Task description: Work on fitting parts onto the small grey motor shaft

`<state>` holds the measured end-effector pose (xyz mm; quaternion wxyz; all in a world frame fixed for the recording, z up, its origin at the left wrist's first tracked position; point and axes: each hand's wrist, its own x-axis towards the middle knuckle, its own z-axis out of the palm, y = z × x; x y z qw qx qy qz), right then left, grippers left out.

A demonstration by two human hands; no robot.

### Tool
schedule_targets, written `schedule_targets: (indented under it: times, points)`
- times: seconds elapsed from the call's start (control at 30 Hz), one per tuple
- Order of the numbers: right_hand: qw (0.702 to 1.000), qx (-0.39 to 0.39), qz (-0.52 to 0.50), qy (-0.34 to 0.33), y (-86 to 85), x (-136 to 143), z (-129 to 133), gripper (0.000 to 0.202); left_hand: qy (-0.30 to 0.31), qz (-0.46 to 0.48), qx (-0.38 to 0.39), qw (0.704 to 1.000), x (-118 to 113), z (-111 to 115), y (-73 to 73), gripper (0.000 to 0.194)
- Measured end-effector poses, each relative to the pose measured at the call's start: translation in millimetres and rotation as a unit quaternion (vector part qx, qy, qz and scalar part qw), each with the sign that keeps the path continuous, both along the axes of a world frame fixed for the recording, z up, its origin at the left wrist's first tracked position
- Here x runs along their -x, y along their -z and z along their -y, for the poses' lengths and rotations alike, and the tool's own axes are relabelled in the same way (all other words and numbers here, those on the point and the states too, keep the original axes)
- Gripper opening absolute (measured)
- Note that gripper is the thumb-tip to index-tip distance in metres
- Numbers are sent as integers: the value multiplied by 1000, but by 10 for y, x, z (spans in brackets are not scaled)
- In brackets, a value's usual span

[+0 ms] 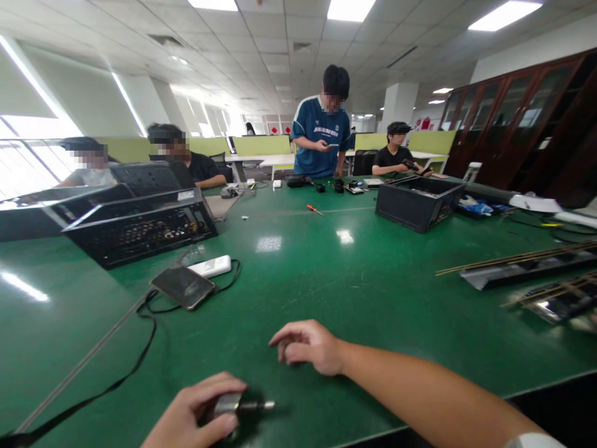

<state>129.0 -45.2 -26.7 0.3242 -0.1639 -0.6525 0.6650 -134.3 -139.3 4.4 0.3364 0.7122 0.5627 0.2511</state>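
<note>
My left hand (193,407) is low in the view, near the table's front edge. Between its thumb and fingers is a small silver-and-black cylindrical thing (250,406), with a thin bright tip pointing right; its exact kind is unclear. Ahead of it and to the right, my right hand (311,347) hovers close over the green table (326,280), fingers loosely bent and apart, with nothing visible in them. Farther off to the left lie a dark phone (184,287) and a white power bank (212,266) with a black cable.
A black computer case (144,227) stands at left, another dark case (415,202) at back right. An orange screwdriver (314,210) lies mid-table. Long metal strips (527,264) are at right. One person (321,137) stands across the table; several others sit around it.
</note>
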Motion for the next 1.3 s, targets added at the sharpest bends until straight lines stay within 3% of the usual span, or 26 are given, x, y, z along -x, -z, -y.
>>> schedule_targets:
  times: [0.13, 0.2, 0.27, 0.37, 0.5, 0.7, 1.1, 1.3]
  points:
    - [995, -29, -17, 97, 60, -594, -276, 56, 34, 135, 10, 990, -902, -549, -155, 30]
    - [990, -39, -6, 139, 62, -730, -428, 59, 24, 169, -16, 985, -1187, -841, -179, 32]
    - [985, -43, 15, 168, 51, -772, -541, 60, 3, 188, -45, 981, -1328, -1069, -140, 34]
    - [979, -50, 47, 194, 37, -728, -600, 51, -22, 189, -86, 978, -1344, -1246, -8, 35]
    - [969, -81, 100, 209, 29, -639, -530, 35, 2, 139, -111, 984, -1254, -1247, 106, 32]
    - [959, -114, 141, 216, -31, -611, -450, 19, 25, 128, -99, 987, -1254, -1203, 70, 30]
    - [943, -139, 184, 241, -18, -604, -451, 16, 49, 186, -12, 981, -1262, -1248, 184, 39]
    - [934, -159, 196, 251, -18, -626, -438, 16, 23, 207, 25, 978, -1278, -1243, 228, 42]
